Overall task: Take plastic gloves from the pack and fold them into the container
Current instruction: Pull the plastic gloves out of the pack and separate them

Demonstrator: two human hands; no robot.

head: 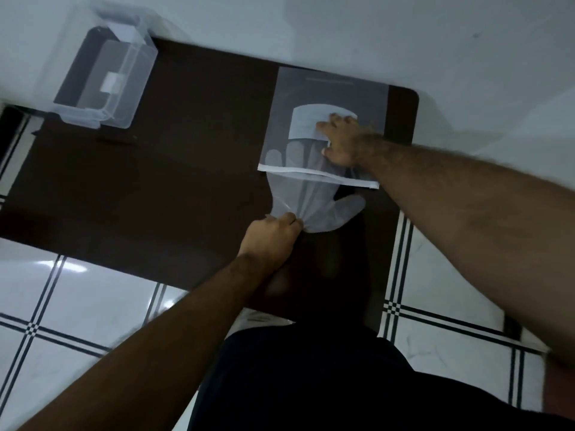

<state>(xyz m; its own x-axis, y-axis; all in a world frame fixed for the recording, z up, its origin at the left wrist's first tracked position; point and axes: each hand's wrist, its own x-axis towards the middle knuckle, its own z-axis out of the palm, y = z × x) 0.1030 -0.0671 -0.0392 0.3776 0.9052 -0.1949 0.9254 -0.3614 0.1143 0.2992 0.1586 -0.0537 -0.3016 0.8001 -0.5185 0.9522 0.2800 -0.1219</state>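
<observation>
A flat clear pack of plastic gloves (329,94) with a white label lies on the dark table (174,169) at the far right. My right hand (340,140) presses flat on the pack, fingers spread. A translucent plastic glove (314,202) sticks halfway out of the pack's near opening, its thumb pointing right. My left hand (272,236) pinches the glove's bunched cuff end just below the pack. A clear plastic container (107,77) stands open at the table's far left corner.
The table stands against a white wall, on a white tiled floor with dark stripes (401,306). My dark-clothed legs (311,384) are close to the table's near edge. Bare dark tabletop stretches between the container and the pack.
</observation>
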